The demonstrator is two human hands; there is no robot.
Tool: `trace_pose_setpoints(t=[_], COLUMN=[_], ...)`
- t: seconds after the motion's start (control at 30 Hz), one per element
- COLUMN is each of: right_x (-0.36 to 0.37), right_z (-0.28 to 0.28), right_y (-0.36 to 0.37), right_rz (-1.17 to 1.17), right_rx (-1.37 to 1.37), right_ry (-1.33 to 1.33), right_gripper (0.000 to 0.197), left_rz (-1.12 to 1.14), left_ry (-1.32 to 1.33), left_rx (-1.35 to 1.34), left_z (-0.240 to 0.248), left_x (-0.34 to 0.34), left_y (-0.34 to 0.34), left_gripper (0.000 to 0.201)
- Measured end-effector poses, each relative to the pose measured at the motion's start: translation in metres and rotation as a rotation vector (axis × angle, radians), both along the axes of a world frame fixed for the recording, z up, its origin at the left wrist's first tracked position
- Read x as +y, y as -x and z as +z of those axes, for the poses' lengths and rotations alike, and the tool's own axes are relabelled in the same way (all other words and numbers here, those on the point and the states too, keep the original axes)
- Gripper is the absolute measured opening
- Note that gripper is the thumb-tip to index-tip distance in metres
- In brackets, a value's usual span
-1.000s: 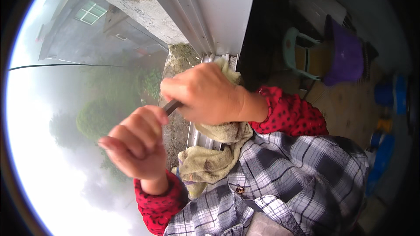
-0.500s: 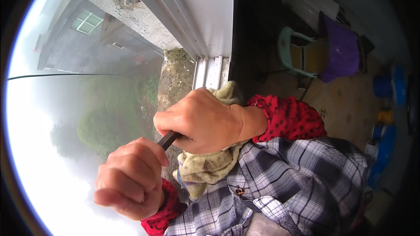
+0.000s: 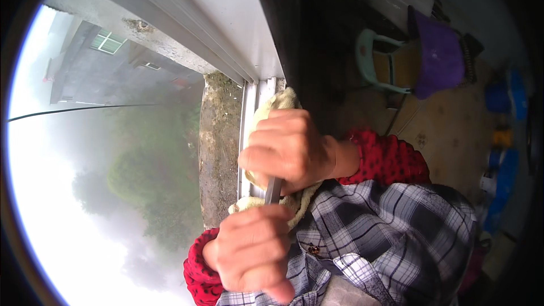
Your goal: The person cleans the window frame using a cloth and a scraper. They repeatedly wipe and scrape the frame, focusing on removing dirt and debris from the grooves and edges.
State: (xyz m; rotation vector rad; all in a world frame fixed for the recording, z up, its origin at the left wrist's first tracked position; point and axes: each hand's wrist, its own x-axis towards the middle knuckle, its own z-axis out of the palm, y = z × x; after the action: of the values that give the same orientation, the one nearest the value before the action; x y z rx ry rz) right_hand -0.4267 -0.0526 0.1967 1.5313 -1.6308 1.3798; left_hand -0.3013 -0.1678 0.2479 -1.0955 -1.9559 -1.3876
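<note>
Over the window sill, both my hands are closed round a narrow dark bar (image 3: 273, 191), one at each visible end. My right hand (image 3: 292, 150) grips it at the upper end, knuckles up. Just below, my left hand (image 3: 255, 249) wraps round the other end, slightly blurred, its thumb sticking out. What kind of bar it is cannot be made out, since my fists hide most of it. A pale yellow-green cloth (image 3: 285, 101) lies bunched on the sill under my right hand, partly hidden by it. The white window track (image 3: 248, 116) runs alongside.
A white window frame (image 3: 235, 17) rises ahead. Outside the track is a weathered concrete ledge (image 3: 218, 147), with misty trees (image 3: 141, 175) beyond a drop. Indoors at right stand a pale green chair (image 3: 365, 59) with a purple piece (image 3: 439, 54) on it, and blue items (image 3: 501, 192).
Both hands, still on the bar, have swung rightward from above the outer ledge to above the track and cloth. The bar now points more upright. My view has shifted a little.
</note>
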Motion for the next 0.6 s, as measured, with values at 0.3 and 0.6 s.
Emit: trace_pose_setpoints(t=[0.3,0.6], right_x=[-0.013,-0.006], right_z=[-0.016,-0.013], right_y=[0.006,0.010], right_rz=[-0.005,-0.010], right_rx=[-0.008,-0.076], right_ry=[-0.001,-0.113], right_gripper=[0.018,0.020], left_rz=[0.064,0.131], left_ry=[0.108,-0.068], left_rx=[-0.121,-0.175], left_z=[-0.001,0.006], left_x=[-0.005,0.000], left_y=[0.001,0.000], left_gripper=[0.053,0.053])
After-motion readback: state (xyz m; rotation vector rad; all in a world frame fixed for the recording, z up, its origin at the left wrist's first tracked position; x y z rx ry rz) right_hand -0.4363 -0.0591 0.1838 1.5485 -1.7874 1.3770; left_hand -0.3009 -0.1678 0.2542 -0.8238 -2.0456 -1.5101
